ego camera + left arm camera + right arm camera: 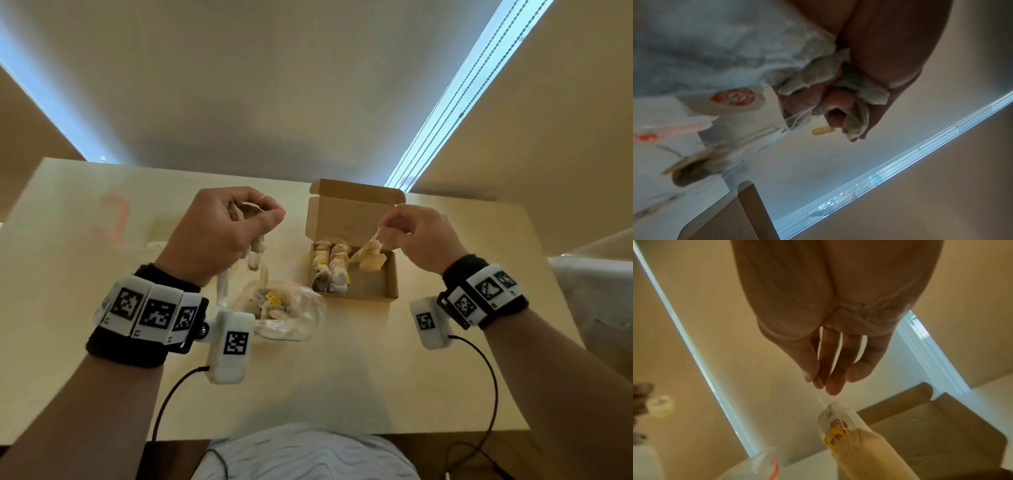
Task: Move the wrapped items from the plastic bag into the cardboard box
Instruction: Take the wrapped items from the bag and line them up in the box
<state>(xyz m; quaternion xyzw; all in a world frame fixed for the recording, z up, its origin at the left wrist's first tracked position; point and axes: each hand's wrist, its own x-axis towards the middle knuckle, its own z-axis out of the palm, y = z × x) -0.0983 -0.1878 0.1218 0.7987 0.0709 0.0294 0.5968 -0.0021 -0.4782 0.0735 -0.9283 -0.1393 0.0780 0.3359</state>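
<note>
A: What lies nearest you, this side of the open brown cardboard box [354, 274]?

B: The crumpled clear plastic bag [287, 311], on the pale wooden table [342, 370], just to the near left of the box. More pale wrapped items with yellow tags [272, 301] sit inside it.

A: And your left hand [219, 229]?

B: Raised to the left of the box, above the bag, fingers curled tight round a bunch of pale wrapped items [818, 76]; their ends dangle below your fist.

A: Your right hand [416, 236]?

B: Above the right end of the box, thumb and fingertips [819, 381] pinching a thin white string [823, 400]. One pale wrapped item with a yellow and red label [838, 431] hangs from it, its lower end reaching into the box.

A: What is already in the box?

B: Two or three wrapped bundles [330, 270] lie side by side at its left end. Its lid [352, 209] stands open on the far side.
</note>
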